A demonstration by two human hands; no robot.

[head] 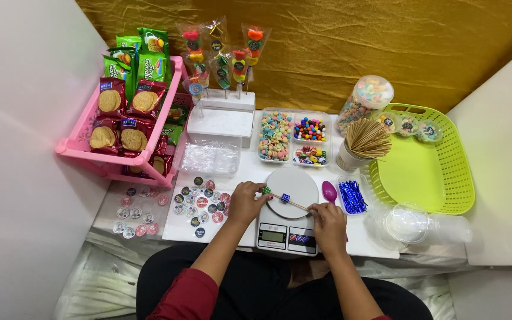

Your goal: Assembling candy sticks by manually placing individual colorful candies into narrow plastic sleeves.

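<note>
Here, the left hand (245,201) pinches a green candy (266,190) onto the skewer (288,201), which the right hand (328,224) grips; steady, straight pushing over the scale (287,213) suits best.

Bright, even light from overhead; a sharp view

Soft sheen on the gold backdrop (339,41); faint shadows under the pink rack (120,160); white walls (25,148) glow without glare; edges bend slightly; small stickers (200,204) too fine to resolve.
</note>
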